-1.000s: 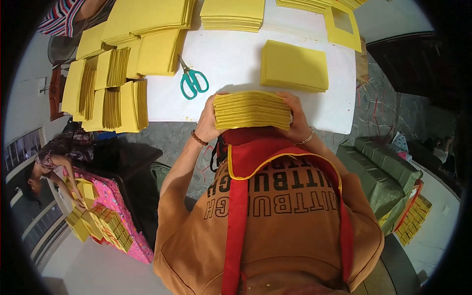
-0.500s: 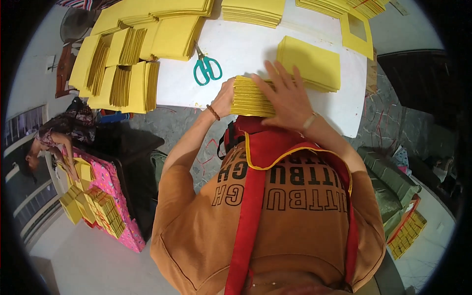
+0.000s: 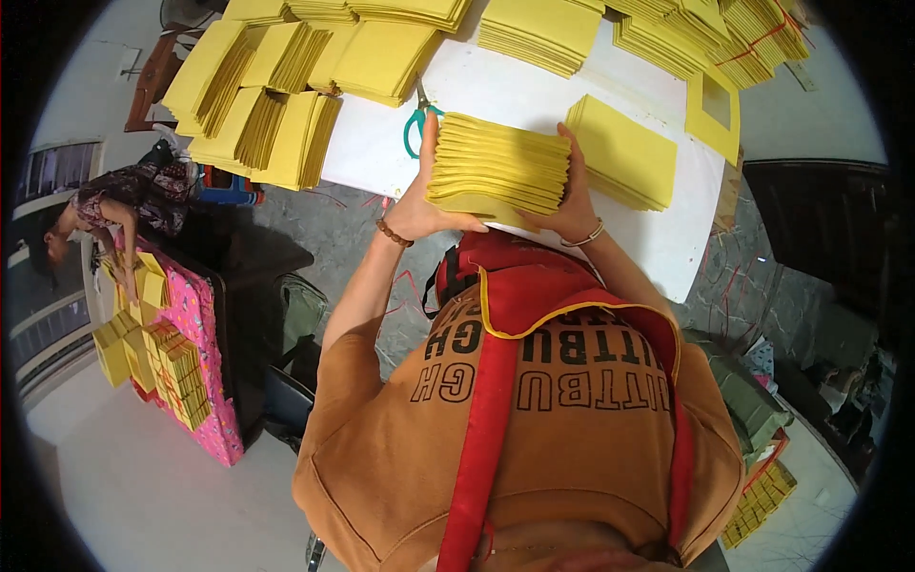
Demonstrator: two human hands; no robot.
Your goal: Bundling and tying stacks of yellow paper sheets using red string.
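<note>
Between my two hands is a thick stack of yellow folded sheets [image 3: 498,162], lifted at the near edge of the white table with its layered edges facing up. My left hand [image 3: 419,205] wraps round its left end, thumb along the near side. The opposite end sits in my right hand [image 3: 575,202], fingers closed on it. Scissors with teal handles [image 3: 412,133] lie just beyond my left hand, partly hidden by it. To the right of the held stack, a flat stack of yellow sheets [image 3: 624,153] rests on the table.
Several yellow stacks [image 3: 305,138] crowd the white table's [image 3: 658,250] left and far sides. A yellow piece with a window cutout [image 3: 713,114] lies at the right edge. Leftward, another person [image 3: 110,210] handles yellow pieces on a pink cloth [image 3: 212,372]. A green bag [image 3: 739,391] is at right.
My right hand has come off the stack's upper side and now grips its right end. The stack is tipped and raised, its layers fanned wider. The view has shifted slightly.
</note>
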